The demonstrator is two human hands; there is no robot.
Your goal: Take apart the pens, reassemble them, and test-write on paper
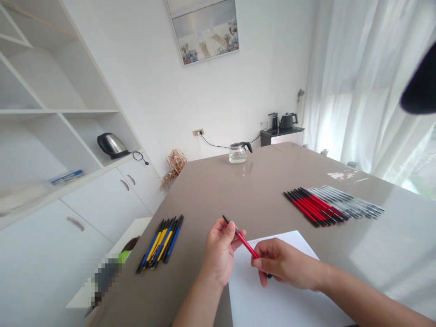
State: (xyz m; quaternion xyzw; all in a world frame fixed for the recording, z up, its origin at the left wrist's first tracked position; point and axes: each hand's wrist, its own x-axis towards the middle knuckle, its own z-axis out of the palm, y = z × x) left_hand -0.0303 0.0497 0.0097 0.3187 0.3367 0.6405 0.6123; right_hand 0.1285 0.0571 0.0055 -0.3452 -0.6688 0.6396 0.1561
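Both my hands grip one red pen with black ends (pixel 244 242) over the near edge of the brown table (pixel 238 190). My left hand (pixel 220 252) pinches its upper end with fingers closed. My right hand (pixel 279 263) is closed around its lower end, above a white sheet of paper (pixel 272 295). A bundle of blue and yellow pens (pixel 161 243) lies to the left of my left hand. A row of red pens (pixel 315 208) and grey pens (pixel 350 204) lies to the right, farther away.
A glass coffee pot (pixel 239 152) stands at the table's far end. White shelving with a steel kettle (pixel 111 145) and cabinets line the left wall. A small stand with a black kettle (pixel 288 121) sits by the curtains.
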